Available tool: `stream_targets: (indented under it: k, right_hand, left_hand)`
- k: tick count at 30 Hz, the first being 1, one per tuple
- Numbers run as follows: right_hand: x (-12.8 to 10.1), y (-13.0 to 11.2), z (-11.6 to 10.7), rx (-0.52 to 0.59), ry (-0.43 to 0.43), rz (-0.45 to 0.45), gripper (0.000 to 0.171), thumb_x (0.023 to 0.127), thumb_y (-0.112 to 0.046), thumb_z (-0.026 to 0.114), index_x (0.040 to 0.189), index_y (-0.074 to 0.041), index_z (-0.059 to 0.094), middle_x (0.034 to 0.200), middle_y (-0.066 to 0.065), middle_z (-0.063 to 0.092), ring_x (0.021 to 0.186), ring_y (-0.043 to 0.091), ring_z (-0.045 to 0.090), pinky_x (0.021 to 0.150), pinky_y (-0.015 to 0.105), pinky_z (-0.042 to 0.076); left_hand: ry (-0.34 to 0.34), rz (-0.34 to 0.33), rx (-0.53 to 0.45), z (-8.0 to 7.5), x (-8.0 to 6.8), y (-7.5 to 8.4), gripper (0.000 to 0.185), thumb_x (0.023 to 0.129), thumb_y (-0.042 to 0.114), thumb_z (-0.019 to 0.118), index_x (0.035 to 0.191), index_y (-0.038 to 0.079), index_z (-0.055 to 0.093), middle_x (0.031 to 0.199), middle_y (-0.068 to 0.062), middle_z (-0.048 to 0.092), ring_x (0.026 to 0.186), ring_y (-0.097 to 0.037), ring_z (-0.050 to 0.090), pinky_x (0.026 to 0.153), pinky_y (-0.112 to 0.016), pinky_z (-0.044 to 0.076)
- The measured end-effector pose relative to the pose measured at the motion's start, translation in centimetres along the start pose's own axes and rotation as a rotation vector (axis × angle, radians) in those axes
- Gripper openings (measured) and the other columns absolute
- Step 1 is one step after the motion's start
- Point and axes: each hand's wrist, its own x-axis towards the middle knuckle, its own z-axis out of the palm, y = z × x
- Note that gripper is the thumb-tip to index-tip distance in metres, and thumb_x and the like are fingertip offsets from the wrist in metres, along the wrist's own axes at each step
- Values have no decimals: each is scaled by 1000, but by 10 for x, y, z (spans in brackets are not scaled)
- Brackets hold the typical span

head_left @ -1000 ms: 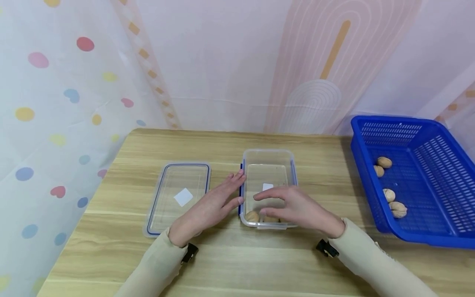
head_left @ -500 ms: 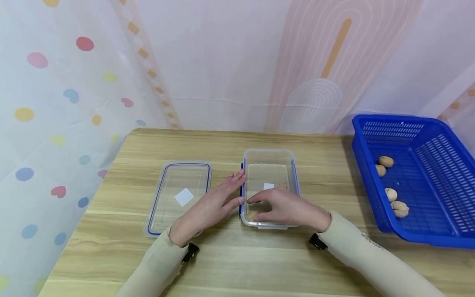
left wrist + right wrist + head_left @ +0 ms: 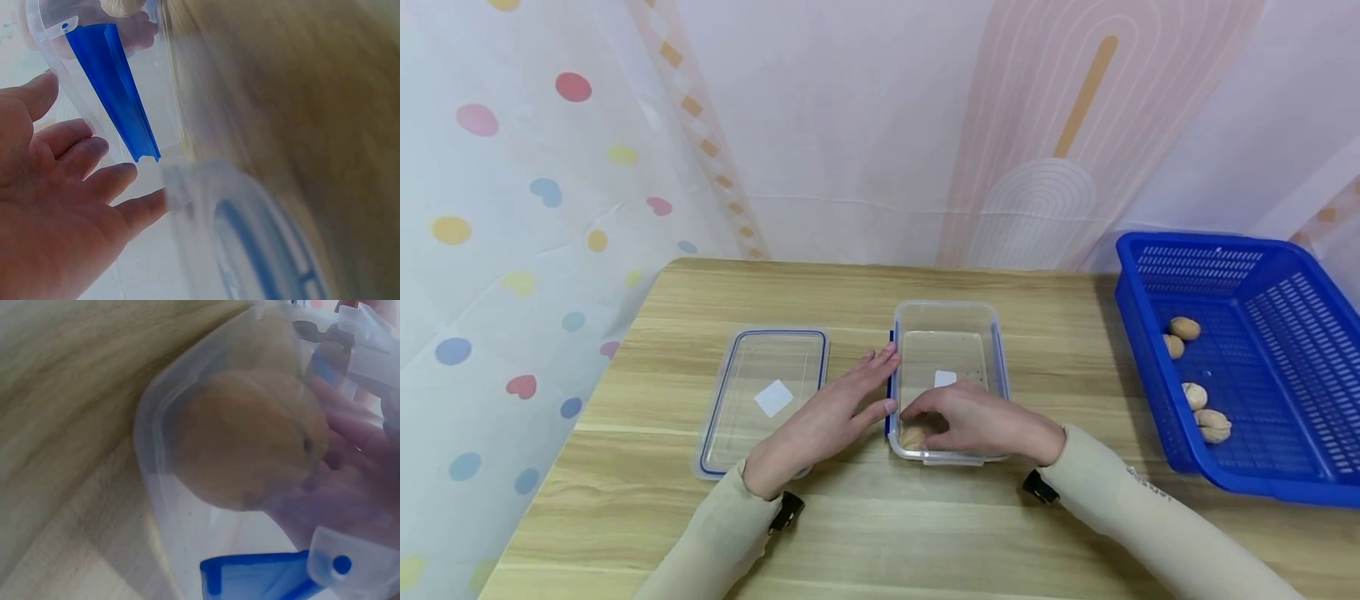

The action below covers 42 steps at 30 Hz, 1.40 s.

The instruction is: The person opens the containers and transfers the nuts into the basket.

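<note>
Walnut [image 3: 247, 437]: rounded, tan, rough-shelled; it lies in the near-left corner of the clear rectangular plastic container [image 3: 947, 321], which has blue side clips. I see my right hand [image 3: 977, 421] reaching into that corner, fingers curled at the walnut; grip cannot be confirmed. My left hand [image 3: 827, 417] rests flat against the container's left wall, fingers straight. A blue mesh basket [image 3: 1285, 483] holds more walnuts [image 3: 1212, 423].

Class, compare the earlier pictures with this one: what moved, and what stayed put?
The right hand sank lower into the clear container, its fingers coming down beside the walnut at the near end. The left hand stayed flat against the container's left side; lid, blue basket and its walnuts did not move.
</note>
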Motion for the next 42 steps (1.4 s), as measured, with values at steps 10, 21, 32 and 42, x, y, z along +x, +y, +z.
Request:
stream_targets:
  k: [10,21,32,42]
  right_hand:
    - [2,3,1,34,-9,-27,27,94,-16,79,120,-12,77,113,-8,75,89,4,62,82,24,53]
    - [-6,1,-4,89,58,-25,29,96,-16,76,123,-6,75,113,-4,76,100,7,67,90,32,56]
    - [-17,-2,-10,136,161,-12,32,96,-17,77,126,-7,74,120,-1,74,107,12,68,91,38,58]
    - [-28,-5,-8,149,250,-4,34,96,-22,77,128,-10,74,124,-3,73,121,19,66,105,46,52]
  left_hand:
    - [3,-1,-6,1,0,-1,63,109,31,55,162,7,32,171,-6,19,156,-35,20,124,-55,23]
    - [3,-7,-5,1,0,2,62,109,30,55,162,7,32,171,-6,20,155,-36,21,124,-56,23]
    - [-4,-20,1,0,0,1,61,110,32,53,162,8,32,171,-3,19,156,-34,21,124,-54,23]
    - [-5,-23,4,0,-1,2,61,110,32,53,162,9,32,171,-3,19,156,-33,20,125,-54,22]
